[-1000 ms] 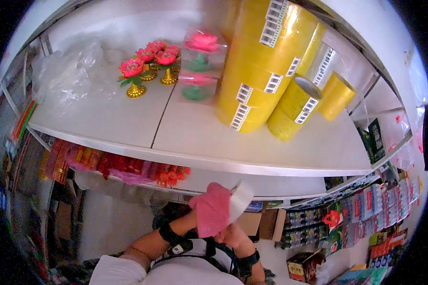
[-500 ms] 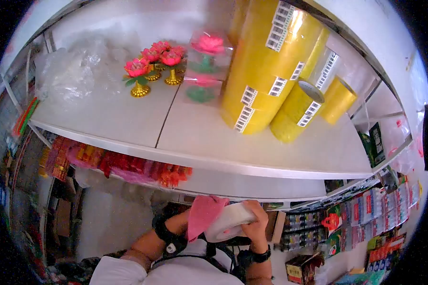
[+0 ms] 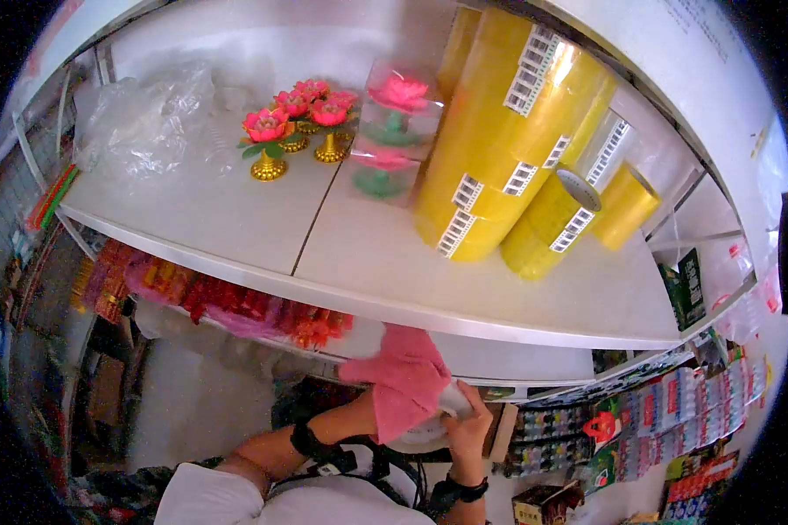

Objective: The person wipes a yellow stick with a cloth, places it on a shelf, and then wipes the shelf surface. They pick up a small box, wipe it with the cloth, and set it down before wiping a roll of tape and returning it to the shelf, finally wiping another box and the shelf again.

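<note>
A pink cloth drapes over my left hand, whose fingers are hidden beneath it. The cloth lies against a wide roll of whitish tape, covering much of it. My right hand grips the roll from its right side, with the fingers bent over its edge. Both hands are below the front edge of the upper white shelf, close to my body.
On the upper shelf stand pink lotus ornaments, boxed lotuses, crumpled clear plastic and yellow tape rolls. Red and pink packets fill part of the shelf below. Packaged goods hang at the right.
The pink cloth has moved up and right across the tape roll with my left hand and now covers more of it. My right hand still holds the roll, slightly lower.
</note>
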`<state>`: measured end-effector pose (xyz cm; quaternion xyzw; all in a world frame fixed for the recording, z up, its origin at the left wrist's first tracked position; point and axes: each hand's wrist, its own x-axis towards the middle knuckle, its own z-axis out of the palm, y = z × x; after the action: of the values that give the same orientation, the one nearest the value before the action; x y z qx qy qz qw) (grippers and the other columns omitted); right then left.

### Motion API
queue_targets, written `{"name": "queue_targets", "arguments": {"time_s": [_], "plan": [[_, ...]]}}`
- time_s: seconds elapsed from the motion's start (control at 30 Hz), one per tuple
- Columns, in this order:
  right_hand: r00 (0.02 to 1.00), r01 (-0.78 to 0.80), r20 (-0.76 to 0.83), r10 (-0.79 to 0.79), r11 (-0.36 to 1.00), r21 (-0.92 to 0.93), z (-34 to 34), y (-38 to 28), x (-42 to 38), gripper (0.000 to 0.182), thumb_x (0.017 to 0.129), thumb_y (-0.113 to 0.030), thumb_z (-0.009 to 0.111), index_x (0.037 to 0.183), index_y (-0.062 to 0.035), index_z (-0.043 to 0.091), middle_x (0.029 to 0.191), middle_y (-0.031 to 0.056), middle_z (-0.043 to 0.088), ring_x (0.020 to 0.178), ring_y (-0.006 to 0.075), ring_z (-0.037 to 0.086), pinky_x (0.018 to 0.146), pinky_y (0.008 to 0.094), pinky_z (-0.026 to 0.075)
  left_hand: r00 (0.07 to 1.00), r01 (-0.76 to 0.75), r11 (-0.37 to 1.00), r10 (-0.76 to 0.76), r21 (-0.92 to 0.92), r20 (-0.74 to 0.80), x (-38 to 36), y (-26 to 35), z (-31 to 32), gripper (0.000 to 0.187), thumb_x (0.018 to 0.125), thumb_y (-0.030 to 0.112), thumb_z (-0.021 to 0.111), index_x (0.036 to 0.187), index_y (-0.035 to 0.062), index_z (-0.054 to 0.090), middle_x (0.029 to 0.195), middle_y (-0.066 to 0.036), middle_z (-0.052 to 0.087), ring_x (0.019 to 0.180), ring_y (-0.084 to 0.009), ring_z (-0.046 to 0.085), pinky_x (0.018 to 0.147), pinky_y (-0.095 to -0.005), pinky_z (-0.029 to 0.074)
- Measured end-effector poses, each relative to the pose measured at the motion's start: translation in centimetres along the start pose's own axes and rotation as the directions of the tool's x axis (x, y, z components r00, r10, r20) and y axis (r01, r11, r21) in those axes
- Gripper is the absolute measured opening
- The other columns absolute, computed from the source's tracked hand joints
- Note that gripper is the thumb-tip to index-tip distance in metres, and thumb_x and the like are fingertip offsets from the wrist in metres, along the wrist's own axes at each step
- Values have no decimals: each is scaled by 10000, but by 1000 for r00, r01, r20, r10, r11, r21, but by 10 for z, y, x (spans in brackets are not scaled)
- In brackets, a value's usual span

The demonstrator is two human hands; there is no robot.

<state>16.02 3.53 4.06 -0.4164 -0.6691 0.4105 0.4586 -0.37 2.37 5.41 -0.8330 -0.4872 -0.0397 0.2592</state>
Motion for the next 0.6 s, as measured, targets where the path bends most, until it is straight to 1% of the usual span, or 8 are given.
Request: {"name": "queue_targets", "arguments": {"time_s": [0.03, 0.07, 0.1, 0.13, 0.2, 0.43, 0.5, 0.6], "plan": [[1000, 1, 1, -1, 1000, -2, 1, 1, 0, 534, 505, 145, 495, 1031, 54, 507, 967, 103, 534, 874, 174, 514, 784, 274, 397, 997, 68, 934, -76, -352, -9, 8, -8, -13, 271, 764, 222, 441, 959, 36, 474, 830, -127, 505, 728, -183, 535, 567, -295, 449], [999, -46, -23, 49, 995, 87, 1, 3, -2, 534, 509, 148, 485, 1035, 60, 500, 961, 101, 537, 865, 173, 519, 766, 271, 407, 989, 118, 742, -149, -660, 10, 12, -13, -22, 259, 753, 207, 453, 950, 41, 482, 862, -132, 513, 782, -201, 535, 628, -303, 455], [994, -92, -44, 102, 980, 175, 1, 4, -4, 535, 512, 150, 475, 1040, 65, 493, 954, 99, 540, 855, 172, 525, 748, 268, 418, 989, 118, 740, -149, -662, 10, 11, -12, -21, 259, 753, 207, 453, 950, 41, 482, 862, -132, 513, 782, -201, 535, 628, -303, 455], [994, -93, -45, 102, 981, 171, 2, 1, -4, 535, 512, 150, 475, 1040, 65, 493, 954, 99, 540, 855, 172, 525, 748, 268, 418, 972, 71, 681, -210, -729, -102, 9, -13, -21, 259, 743, 207, 471, 943, 44, 488, 856, -128, 511, 800, -209, 526, 663, -309, 445], [940, -289, -45, 338, 861, 419, 4, -9, -2, 531, 517, 144, 455, 1039, 51, 492, 925, 86, 546, 824, 175, 535, 700, 266, 434, 922, -9, 587, -309, -810, -235, 7, -10, -20, 265, 730, 208, 493, 941, 48, 492, 856, -125, 507, 822, -219, 516, 699, -315, 433], [872, -381, 46, 487, 618, 687, 11, 5, 2, 505, 549, 85, 442, 1047, 12, 485, 948, 72, 539, 815, 203, 538, 675, 290, 451, 916, 131, 538, -388, -833, -106, 3, 5, -10, 308, 714, 212, 519, 975, 52, 480, 892, -132, 497, 839, -237, 506, 709, -321, 427], [794, -349, 9, 607, 444, 825, 21, 8, 4, 526, 557, 79, 434, 1075, -8, 462, 1031, 73, 499, 898, 206, 502, 695, 284, 443, 904, 195, 528, -424, -827, -57, 1, 10, -4, 322, 710, 213, 527, 985, 53, 476, 902, -134, 494, 844, -242, 504, 711, -323, 426], [874, -219, 31, 486, 337, 915, 33, 15, 9, 560, 557, 87, 428, 1103, -41, 441, 1076, 66, 466, 954, 202, 464, 705, 268, 431, 860, 311, 480, -509, -820, 28, -4, 17, 11, 343, 703, 215, 538, 999, 54, 471, 918, -137, 490, 852, -250, 500, 715, -326, 423]]}}
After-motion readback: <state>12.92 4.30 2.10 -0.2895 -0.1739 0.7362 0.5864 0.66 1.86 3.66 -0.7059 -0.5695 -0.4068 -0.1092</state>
